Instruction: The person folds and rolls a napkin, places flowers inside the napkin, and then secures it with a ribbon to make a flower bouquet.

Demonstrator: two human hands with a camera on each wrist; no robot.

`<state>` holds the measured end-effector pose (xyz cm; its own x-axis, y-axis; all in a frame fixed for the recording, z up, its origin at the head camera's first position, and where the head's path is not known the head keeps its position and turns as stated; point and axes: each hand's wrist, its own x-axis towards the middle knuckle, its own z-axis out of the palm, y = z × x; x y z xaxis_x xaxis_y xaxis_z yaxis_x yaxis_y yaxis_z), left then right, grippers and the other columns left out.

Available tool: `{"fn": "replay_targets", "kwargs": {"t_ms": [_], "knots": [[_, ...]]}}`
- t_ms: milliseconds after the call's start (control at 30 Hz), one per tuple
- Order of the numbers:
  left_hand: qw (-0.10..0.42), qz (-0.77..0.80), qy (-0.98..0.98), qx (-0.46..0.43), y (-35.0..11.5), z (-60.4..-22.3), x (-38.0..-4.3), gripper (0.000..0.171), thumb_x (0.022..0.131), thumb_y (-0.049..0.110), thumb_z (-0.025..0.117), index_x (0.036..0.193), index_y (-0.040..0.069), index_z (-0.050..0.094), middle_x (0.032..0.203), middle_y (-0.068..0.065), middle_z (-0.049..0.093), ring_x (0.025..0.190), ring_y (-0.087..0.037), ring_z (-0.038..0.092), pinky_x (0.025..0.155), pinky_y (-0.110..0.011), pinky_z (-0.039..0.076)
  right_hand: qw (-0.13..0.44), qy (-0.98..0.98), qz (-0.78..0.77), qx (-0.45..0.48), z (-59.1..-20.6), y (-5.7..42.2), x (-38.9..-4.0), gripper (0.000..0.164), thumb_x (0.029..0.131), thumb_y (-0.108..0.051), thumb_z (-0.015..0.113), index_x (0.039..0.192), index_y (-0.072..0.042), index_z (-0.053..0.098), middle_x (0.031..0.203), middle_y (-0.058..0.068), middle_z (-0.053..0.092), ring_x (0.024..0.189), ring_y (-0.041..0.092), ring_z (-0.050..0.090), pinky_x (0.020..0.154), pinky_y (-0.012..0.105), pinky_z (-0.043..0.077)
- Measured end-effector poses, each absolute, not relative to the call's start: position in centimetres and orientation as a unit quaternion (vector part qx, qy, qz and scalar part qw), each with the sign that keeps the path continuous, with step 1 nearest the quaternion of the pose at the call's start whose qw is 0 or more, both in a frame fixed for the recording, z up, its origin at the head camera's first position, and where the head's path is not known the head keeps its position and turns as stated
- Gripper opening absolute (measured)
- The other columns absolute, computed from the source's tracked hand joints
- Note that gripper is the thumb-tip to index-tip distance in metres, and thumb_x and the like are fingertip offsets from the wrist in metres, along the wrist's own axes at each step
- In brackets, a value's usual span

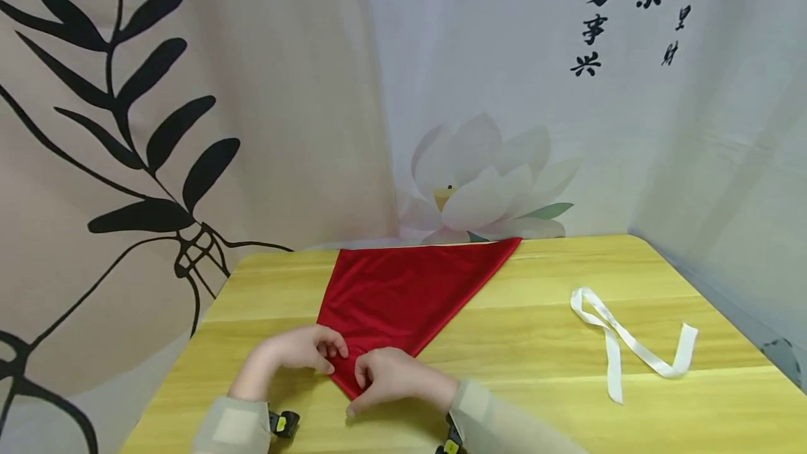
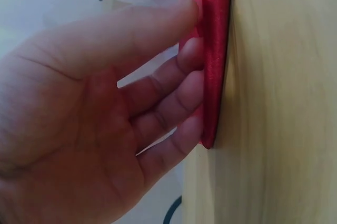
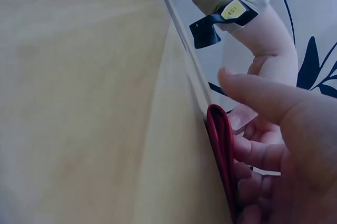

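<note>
A red cloth [image 1: 419, 289] with a smooth sheen lies on the wooden table, its wide side along the far edge and its narrow end toward me. My left hand [image 1: 302, 349] is at the left edge of that narrow end, fingers loosely bent and fingertips touching the fabric. In the left wrist view, the thumb [image 2: 158, 21] reaches the cloth's surface too. From the other side, my right hand [image 1: 394, 378] rests its fingertips on the cloth. Its thumb [image 3: 253, 90] stands away from the fabric. The near end shows as a rounded fold [image 3: 220, 129] in the right wrist view.
A white ribbon [image 1: 686, 350] lies loosely looped on the right part of the table [image 1: 523, 377]. A printed curtain [image 1: 302, 90] hangs behind the far edge. Each wrist wears a small black camera, such as the left one [image 1: 286, 424].
</note>
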<state>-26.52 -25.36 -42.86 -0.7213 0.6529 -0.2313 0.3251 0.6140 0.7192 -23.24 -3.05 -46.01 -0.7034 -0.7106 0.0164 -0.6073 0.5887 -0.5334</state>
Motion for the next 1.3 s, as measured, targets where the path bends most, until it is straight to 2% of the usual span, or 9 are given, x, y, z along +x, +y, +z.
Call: {"fn": "replay_targets", "kwargs": {"t_ms": [133,267,400,667,900,1300], "knots": [[0.246,0.349,0.856,0.292,-25.4,-43.0,-26.3,0.024,0.078,-0.005,0.07,0.1,0.005,0.067,0.088,-0.006,0.059,0.081,-0.019,0.051,0.068,-0.027,0.044,0.068,0.894,-0.22,-0.385,-46.4,-3.1,-22.7,0.043,0.065,-0.05,0.085,0.062,-0.024,0.051,0.059,-0.015,0.044,0.056,-0.002,0.04,0.051,0.014,0.033],[0.244,0.356,0.852,0.295,-25.3,-43.0,-26.4,0.025,0.077,-0.006,0.07,0.1,0.004,0.067,0.089,-0.007,0.059,0.082,-0.02,0.05,0.069,-0.027,0.043,0.058,0.898,-0.211,-0.382,-46.5,-3.1,-22.7,0.043,0.065,-0.05,0.085,0.057,-0.024,0.051,0.058,-0.014,0.044,0.056,-0.001,0.04,0.051,0.015,0.033],[0.243,0.348,0.856,0.295,-25.2,-43.3,-26.6,0.025,0.078,-0.004,0.07,0.101,0.005,0.068,0.09,-0.005,0.059,0.082,-0.019,0.051,0.07,-0.027,0.043,0.071,0.898,-0.217,-0.375,-46.5,-3.0,-22.7,0.041,0.068,-0.043,0.083,0.054,-0.023,0.05,0.055,-0.014,0.045,0.055,0.0,0.04,0.049,0.016,0.034],[0.245,0.334,0.862,0.294,-25.2,-43.1,-26.6,0.03,0.076,0.001,0.075,0.103,0.008,0.066,0.093,-0.005,0.057,0.088,-0.024,0.049,0.074,-0.031,0.042,0.052,0.894,-0.23,-0.382,-46.5,-3.2,-23.1,0.032,0.069,-0.028,0.075,0.052,-0.023,0.049,0.05,-0.016,0.039,0.054,-0.001,0.037,0.049,0.015,0.031],[0.256,0.328,0.86,0.297,-25.3,-43.0,-26.4,0.038,0.071,0.005,0.08,0.105,0.01,0.064,0.094,-0.007,0.054,0.089,-0.024,0.049,0.075,-0.028,0.041,0.083,0.883,-0.28,-0.368,-46.5,-2.9,-23.3,0.025,0.073,-0.021,0.07,0.056,-0.021,0.052,0.059,-0.015,0.042,0.055,-0.001,0.037,0.053,0.015,0.032],[0.251,0.322,0.864,0.296,-25.0,-42.7,-26.3,0.039,0.071,0.001,0.081,0.105,0.011,0.063,0.092,-0.005,0.054,0.089,-0.023,0.048,0.075,-0.03,0.041,0.126,0.859,-0.351,-0.352,-46.4,-2.4,-23.9,0.019,0.075,-0.016,0.068,0.06,-0.02,0.057,0.052,-0.021,0.044,0.053,-0.004,0.04,0.055,0.012,0.034]]}}
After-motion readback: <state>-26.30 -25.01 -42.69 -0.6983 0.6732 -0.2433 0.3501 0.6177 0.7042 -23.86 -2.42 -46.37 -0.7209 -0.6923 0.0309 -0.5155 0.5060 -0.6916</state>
